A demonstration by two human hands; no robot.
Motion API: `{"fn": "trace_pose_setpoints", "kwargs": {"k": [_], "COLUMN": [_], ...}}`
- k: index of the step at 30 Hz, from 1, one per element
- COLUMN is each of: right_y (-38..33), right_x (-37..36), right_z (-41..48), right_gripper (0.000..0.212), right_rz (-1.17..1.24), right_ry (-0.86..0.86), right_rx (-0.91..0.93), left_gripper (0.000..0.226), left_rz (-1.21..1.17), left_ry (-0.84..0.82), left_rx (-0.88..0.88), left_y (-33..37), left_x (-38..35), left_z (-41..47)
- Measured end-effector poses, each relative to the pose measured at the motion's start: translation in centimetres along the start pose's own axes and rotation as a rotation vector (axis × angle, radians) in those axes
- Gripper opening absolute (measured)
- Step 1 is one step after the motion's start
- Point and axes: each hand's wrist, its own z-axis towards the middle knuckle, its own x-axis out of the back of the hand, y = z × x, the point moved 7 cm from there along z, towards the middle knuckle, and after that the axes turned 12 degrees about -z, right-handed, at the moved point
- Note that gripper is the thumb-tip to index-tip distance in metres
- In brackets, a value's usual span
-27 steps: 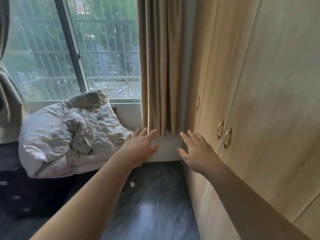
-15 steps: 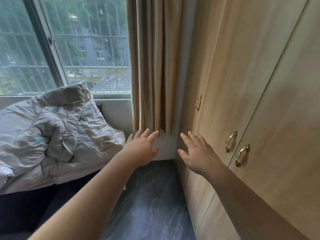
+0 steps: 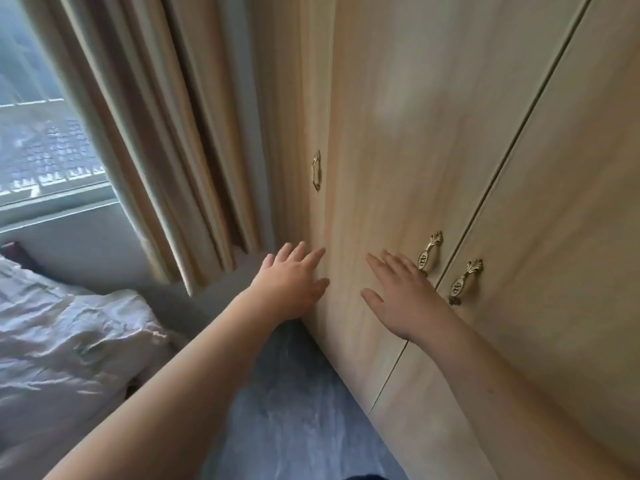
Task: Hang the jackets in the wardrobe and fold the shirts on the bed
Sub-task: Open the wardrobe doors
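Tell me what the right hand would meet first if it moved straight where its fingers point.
Probably the wardrobe door: the open right hand points at its bare panel, left of the nearest brass handle. I cannot tell whether the fingertips already touch the wood.

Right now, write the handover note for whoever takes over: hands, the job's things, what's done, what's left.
Left hand: open, holds nothing, fingers straight by the window-side corner of the wardrobe.
Right hand: open, holds nothing, in front of a shut door, just left of a brass handle; contact unclear.
Things: wardrobe doors in view are shut; no jackets or shirts in view; crumpled duvet at left.
Done: nothing visible.
Left: open wardrobe, hang jackets, fold shirts.
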Motion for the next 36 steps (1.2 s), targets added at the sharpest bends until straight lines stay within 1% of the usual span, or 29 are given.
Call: {"fn": "trace_pose_setpoints", "kwargs": {"k": [5, 10, 14, 16, 18, 22, 26, 27, 29, 30, 31, 33, 34, 36], "right_y": [3.2, 6.8, 7.3, 7.2, 7.2, 6.9, 6.8, 7.1, 8.2, 8.8, 9.2, 9.2, 9.1, 8.3], "right_x": [0.1, 0.2, -0.2, -0.5, -0.6, -0.8, -2.2, -2.6, -3.2, -3.5, -3.8, -4.2, -4.5, -5.1], "right_z": [-0.3, -1.3, -2.7, -3.3, -3.8, -4.3, -5.4, -5.4, -4.8, -4.4, -3.8, -2.7, -2.2, -1.9], "right_gripper": [0.068, 0.067, 0.066, 0.069, 0.066, 0.050, 0.045, 0.042, 0.031, 0.025, 0.024, 0.028, 0.027, 0.024], "right_rz": [0.017, 0.114, 0.094, 0.090, 0.107, 0.094, 0.148, 0.189, 0.354, 0.481, 0.611, 0.795, 0.806, 0.780], "right_ry": [0.006, 0.090, 0.125, 0.128, 0.157, 0.229, 0.193, 0.200, 0.293, 0.377, 0.468, 0.648, 0.679, 0.635], "right_rx": [-0.111, -0.242, -0.296, -0.341, -0.403, -0.604, -0.879, -0.950, -1.096, -1.176, -1.254, -1.332, -1.339, -1.332], "left_gripper": [0.067, 0.067, 0.066, 0.066, 0.066, 0.066, 0.068, 0.068, 0.067, 0.066, 0.066, 0.067, 0.067, 0.068], "left_rz": [-0.003, 0.020, 0.006, -0.005, -0.007, -0.012, -0.022, -0.019, -0.012, -0.019, -0.031, -0.040, -0.036, -0.031], "left_ry": [-0.059, -0.136, -0.184, -0.205, -0.216, -0.211, -0.265, -0.283, -0.313, -0.337, -0.370, -0.454, -0.491, -0.535], "left_rx": [-0.171, -0.309, -0.442, -0.511, -0.583, -0.750, -0.881, -0.911, -0.965, -0.982, -0.990, -0.978, -0.967, -0.971], "left_y": [3.9, 7.2, 9.8, 10.8, 11.6, 12.1, 11.8, 11.6, 11.2, 11.0, 10.7, 10.1, 9.8, 9.2], "left_x": [-1.8, -3.8, -5.0, -5.4, -5.7, -5.9, -5.5, -5.5, -5.5, -5.6, -5.6, -5.9, -6.0, -6.4], "left_z": [5.3, 8.9, 10.5, 10.9, 11.4, 12.8, 12.7, 12.6, 12.4, 12.3, 12.1, 11.7, 11.4, 10.7]}}
